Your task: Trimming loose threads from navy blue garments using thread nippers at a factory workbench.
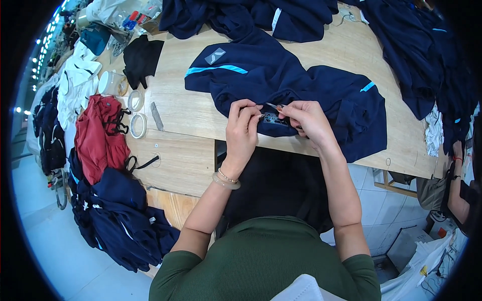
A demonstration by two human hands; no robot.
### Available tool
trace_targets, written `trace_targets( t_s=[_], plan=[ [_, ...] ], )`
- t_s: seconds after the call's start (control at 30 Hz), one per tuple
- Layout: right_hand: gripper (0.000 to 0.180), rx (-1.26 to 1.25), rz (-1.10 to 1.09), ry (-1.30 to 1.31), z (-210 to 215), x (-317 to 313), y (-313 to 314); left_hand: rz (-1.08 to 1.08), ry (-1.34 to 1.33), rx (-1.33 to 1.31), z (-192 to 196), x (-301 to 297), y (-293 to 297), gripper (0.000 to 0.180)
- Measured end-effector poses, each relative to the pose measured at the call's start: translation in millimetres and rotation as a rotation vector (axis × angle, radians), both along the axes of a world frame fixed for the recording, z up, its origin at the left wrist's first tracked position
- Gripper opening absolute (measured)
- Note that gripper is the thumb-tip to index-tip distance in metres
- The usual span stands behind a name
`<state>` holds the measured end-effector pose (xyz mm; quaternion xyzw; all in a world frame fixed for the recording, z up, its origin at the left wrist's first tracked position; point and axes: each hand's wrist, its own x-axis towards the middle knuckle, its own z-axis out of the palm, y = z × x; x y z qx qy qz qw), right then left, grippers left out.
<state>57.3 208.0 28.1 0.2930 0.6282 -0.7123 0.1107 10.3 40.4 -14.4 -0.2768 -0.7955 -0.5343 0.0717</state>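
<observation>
A navy garment (281, 80) with light-blue stripes lies spread on the wooden table (186, 110) in front of me. My left hand (242, 125) pinches the fabric at its near edge, beside a small printed patch (273, 119). My right hand (309, 119) grips a small thread snipper (275, 106), its tip pointing at the pinched fabric, and also holds the cloth under it. Both hands sit close together at the table's front edge.
More navy garments (251, 15) are heaped at the back and right (427, 55). A red garment (100, 135), navy pile (118, 215), white clothes (78, 83), a black cloth (140, 57) and tape rolls (138, 125) lie left. Another person's arm (454, 193) shows at the right edge.
</observation>
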Motion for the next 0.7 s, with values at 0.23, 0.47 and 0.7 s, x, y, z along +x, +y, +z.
trace_targets(
  t_s=[0.23, 0.47, 0.7],
  plan=[
    [0.023, 0.058, 0.045, -0.01, -1.0, -2.4, -1.7, -0.058, -0.027, -0.027, 3.0, 0.9, -10.1, 0.008],
    [0.023, 0.136, 0.067, 0.053, -7.9, -4.2, -2.5, -0.04, -0.014, -0.003, -0.6, -0.9, -12.7, 0.008],
    [0.023, 0.144, 0.075, 0.055, -9.1, -7.2, -4.9, -0.08, -0.02, 0.021, -2.1, -1.3, -14.7, 0.009]
  ],
)
